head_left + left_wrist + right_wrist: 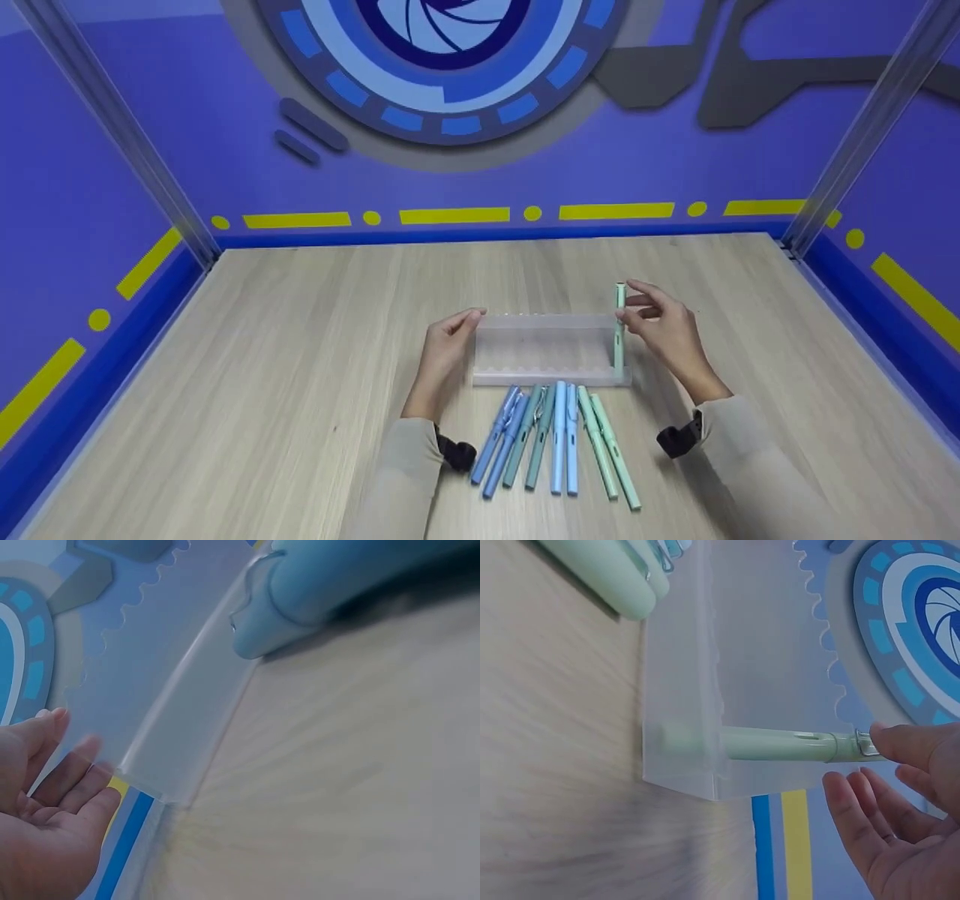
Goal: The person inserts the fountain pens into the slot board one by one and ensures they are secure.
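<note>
My left hand (pixel 448 349) grips the left end of a clear, frosted plastic pen stand (pixel 555 321), its fingertips at the scalloped back panel. At the stand's other end, a mint-green pen (pixel 619 341) stands upright, its foot behind the low front lip. My right hand (pixel 664 330) pinches this pen near its top, and the right wrist view shows the thumb (pixel 900 744) on the cap by the metal clip. In front of the stand several capped pens lie fanned out: blue pens (pixel 495 439), teal pens (pixel 523 442), light-blue pens (pixel 559 450) and mint-green pens (pixel 615 454).
The stand and pens are on a light wood-grain table (pixel 300 375). A blue-purple printed wall (pixel 187 150) rises behind, with side walls left and right and metal corner posts (pixel 862 135). Black wrist straps (pixel 679 439) sit over beige sleeves (pixel 750 465).
</note>
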A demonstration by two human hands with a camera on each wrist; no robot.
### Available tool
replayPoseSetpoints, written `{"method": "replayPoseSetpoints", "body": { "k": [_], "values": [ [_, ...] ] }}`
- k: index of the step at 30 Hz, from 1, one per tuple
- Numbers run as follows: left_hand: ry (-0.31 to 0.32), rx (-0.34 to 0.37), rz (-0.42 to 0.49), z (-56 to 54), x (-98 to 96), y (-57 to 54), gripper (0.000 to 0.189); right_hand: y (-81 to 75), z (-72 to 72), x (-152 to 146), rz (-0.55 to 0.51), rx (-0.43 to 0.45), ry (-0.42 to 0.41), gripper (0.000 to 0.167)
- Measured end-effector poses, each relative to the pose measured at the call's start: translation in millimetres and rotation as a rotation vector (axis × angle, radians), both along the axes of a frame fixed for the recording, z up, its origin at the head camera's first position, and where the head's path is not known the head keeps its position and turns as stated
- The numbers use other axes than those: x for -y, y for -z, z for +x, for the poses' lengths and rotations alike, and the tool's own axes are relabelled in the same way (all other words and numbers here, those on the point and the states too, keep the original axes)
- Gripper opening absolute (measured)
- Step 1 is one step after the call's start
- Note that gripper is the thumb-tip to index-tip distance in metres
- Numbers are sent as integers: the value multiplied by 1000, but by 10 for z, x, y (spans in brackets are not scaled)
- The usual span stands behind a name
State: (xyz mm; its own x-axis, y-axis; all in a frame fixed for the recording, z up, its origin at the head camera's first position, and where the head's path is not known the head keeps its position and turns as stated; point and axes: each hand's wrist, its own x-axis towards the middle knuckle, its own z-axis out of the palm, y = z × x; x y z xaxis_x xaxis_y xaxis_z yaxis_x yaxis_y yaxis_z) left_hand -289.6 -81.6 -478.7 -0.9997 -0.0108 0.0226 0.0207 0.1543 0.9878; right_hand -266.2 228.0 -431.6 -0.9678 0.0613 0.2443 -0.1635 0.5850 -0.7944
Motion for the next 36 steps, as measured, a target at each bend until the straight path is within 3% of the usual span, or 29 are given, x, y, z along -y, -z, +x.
{"method": "replayPoseSetpoints", "body": {
  "k": [4,11,19,31,36],
  "values": [
    [-2,25,-3,-11,10,-3,35,-13,31,-12,28,-34,8,46],
    [-2,4,-36,-16,7,-20,36,-19,117,-39,65,-157,44,39],
    [-15,-23,-50,-32,-12,-17,33,15,227,-40,31,-165,32,29],
    [-21,-12,-40,-28,-2,-1,31,89,411,26,32,8,-146,25],
    [-17,-6,-38,-26,3,9,31,127,456,41,80,92,-219,28]
  ]
}}
